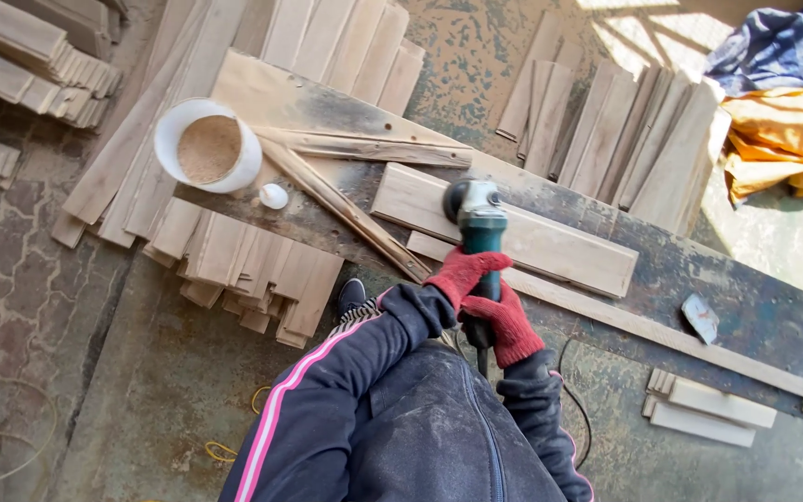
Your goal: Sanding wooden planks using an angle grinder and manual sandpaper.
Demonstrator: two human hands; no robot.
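- Both hands wear red gloves and are wrapped around one tool: my left hand (462, 271) is closed over the upper part of the green angle grinder (480, 232), fingers curled tight round its body.
- My right hand (508, 323) is shut around the grinder's rear handle, just below the left, and a dark cable runs down from it.
- I see the grinder's head resting on a pale wooden plank (550, 244) that lies flat on the workbench (755, 311); whether the disc touches the wood I cannot tell.
- Just beside that plank a thin long strip (662, 330) runs along the bench's near edge, and two rough slats (355, 177) cross at the left.
- Farther left on the bench stands a white bucket (208, 144) filled with sawdust, with a small white cap (273, 195) near it.
- A dark, scarred board serves as the bench, set over a stained concrete floor (160, 390).
- Stacks of cut boards (253, 265) lie under and behind the bench, more boards (625, 139) beyond it, and orange and blue cloth (783, 130) sits at the far right in sunlight.
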